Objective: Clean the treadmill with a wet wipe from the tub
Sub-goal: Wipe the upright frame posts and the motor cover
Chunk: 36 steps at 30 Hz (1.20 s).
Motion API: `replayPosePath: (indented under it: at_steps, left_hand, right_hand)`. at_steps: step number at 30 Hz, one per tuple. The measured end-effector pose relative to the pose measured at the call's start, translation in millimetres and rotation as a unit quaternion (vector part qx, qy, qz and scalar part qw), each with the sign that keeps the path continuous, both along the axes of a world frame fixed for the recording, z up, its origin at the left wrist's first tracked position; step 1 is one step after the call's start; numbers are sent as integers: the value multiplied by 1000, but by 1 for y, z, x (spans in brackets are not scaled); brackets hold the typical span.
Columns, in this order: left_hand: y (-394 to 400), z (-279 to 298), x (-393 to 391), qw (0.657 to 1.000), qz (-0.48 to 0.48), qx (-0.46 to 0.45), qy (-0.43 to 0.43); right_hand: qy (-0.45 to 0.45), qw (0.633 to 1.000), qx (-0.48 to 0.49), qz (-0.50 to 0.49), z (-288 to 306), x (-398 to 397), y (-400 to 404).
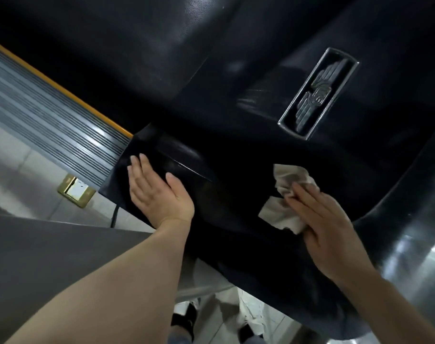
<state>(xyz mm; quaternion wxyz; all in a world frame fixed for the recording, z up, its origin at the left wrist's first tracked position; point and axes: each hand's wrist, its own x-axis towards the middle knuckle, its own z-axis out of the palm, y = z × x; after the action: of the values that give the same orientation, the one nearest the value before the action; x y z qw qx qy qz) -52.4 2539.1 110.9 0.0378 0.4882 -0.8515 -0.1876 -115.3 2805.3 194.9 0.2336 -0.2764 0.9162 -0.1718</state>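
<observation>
The treadmill's glossy black front cover point(236, 135) fills most of the view, with a metal winged emblem point(318, 93) set into it at the upper right. A crumpled white wet wipe point(286, 194) lies on the cover at lower right. My right hand point(328, 232) presses flat on the wipe with straight fingers. On the cover's left corner my left hand point(156, 192) rests flat, fingers straight, holding nothing. The tub is not in view.
A ribbed grey side rail point(50, 125) with an orange strip runs up to the left. Below it, a brass floor socket point(76, 191) sits in the light tiled floor. A grey panel point(50, 256) lies at lower left. My shoes point(186, 316) show underneath.
</observation>
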Motion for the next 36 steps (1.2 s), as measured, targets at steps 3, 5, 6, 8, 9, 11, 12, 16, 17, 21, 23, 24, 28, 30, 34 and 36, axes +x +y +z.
replayPosePath:
  at_steps: [3,5,6,8,9,11,12,16,17,21,23,24,28,30,34,36]
  left_hand:
    - [0,0,0,1000,1,3,2]
    - [0,-1,0,1000,0,2,10]
    - [-1,-2,0,1000,1,-1,13]
    - [-2,-4,1,1000,-1,-1,17]
    - [-2,-5,1,1000,-3,-1,18]
    - [-2,-6,2,1000,-4,-3,20]
    - [-2,-6,2,1000,-4,-3,19]
    - [0,-5,2,1000,3,-3,8]
    - [0,-5,2,1000,4,-2,7]
    - [0,-4,1,1000,6,-4,9]
    - [0,-4,1,1000,2,0,9]
    - [0,-4,1,1000,0,0,12]
    - [-1,-6,1,1000,1,-5,16]
    - [-1,-6,1,1000,1,-3,15]
    - [0,-5,1,1000,3,8,13]
    - [0,-4,1,1000,6,10,10]
  right_hand:
    - [52,998,-17,7,-18,3,-43]
    - [72,993,-40,80,-39,-19,-106]
    - [76,991,-33,110,-48,-34,-138]
    - [78,988,-1,137,-62,-66,-186]
    - [76,988,15,131,-67,-80,-194]
    - [105,991,39,71,-71,-90,-177]
    - [127,990,45,31,-68,-87,-153]
    - [125,969,137,-165,-28,-34,-16]
    - [106,956,165,-220,-18,-20,9]
    - [103,946,168,-258,-24,-38,-14]
    - [143,968,127,-164,-46,-75,-68]
    - [162,975,107,-113,-57,-93,-96]
    - [153,984,89,26,-74,-127,-135]
    - [170,982,84,-22,-69,-119,-104]
    - [145,951,160,-219,-39,-60,-17]
    - [115,912,202,-339,-26,-32,3]
